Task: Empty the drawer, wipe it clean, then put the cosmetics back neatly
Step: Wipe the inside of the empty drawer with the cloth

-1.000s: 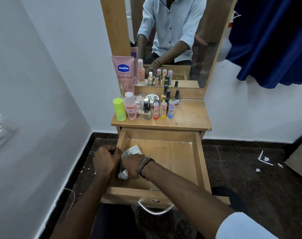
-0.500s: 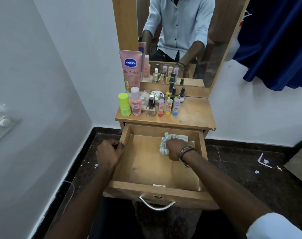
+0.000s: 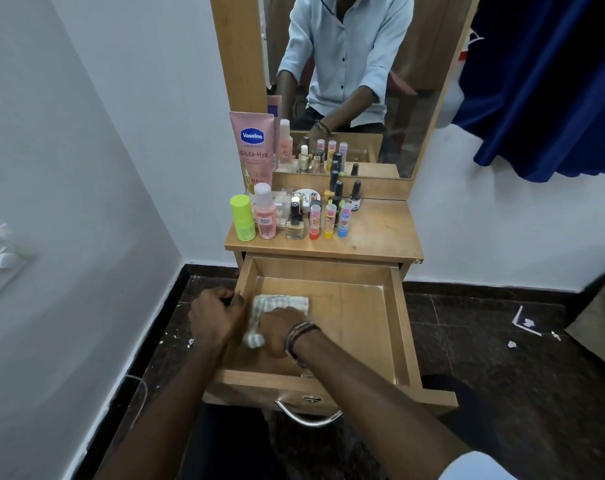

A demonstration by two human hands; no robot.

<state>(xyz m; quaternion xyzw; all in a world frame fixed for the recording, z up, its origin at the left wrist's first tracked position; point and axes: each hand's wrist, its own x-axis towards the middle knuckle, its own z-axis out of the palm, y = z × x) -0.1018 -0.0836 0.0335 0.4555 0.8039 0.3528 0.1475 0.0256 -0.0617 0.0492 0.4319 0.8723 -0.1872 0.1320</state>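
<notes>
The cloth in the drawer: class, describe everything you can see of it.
The cloth is a pale, whitish rag with faint stripes, crumpled rather than folded. It lies on the floor of the open wooden drawer, near its left wall. The right hand grips it from above, covering its middle; bunched ends stick out beyond and below the hand.

We read "Vaseline" in a blue badge on the pink tube (image 3: pixel 252 147) at the back left of the tabletop, w/ "Gluta-Hya" below it and "10X" near the bottom. Labels on the small bottles and sticks are too small to read.
</notes>
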